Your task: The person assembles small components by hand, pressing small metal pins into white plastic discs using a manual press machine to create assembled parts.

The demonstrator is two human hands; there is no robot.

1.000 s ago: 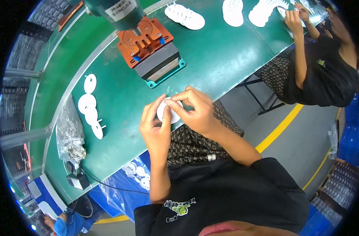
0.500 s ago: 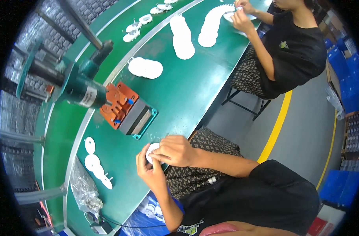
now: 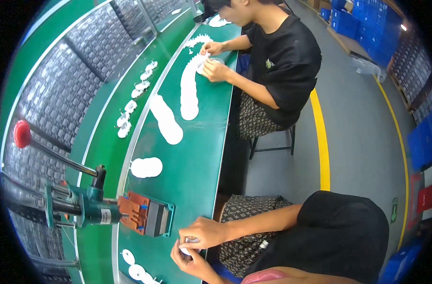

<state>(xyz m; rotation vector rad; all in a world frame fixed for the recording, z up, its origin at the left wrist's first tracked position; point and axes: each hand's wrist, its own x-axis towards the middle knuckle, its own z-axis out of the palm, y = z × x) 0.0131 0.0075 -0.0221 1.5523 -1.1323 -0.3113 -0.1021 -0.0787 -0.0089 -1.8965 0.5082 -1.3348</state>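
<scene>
Near the table's front edge, my left hand is closed around a small white round plastic part, its fingers curled along the rim. My right hand reaches over the same part, with fingertips closed on its upper side; whatever they pinch there is hidden. Just beyond my hands stands a teal lever press with an orange fixture on a teal base. White discs lie in a short row left of my hands, some with thin stems.
Overlapping white discs form a short stack and longer rows along the green table. White parts sit on the green strip behind. A co-worker sits farther along, handling a white part. The press lever has a red knob.
The view has turned, so the press and my hands appear lower and more of the co-worker and far table shows. Both my hands stay on the white part.
</scene>
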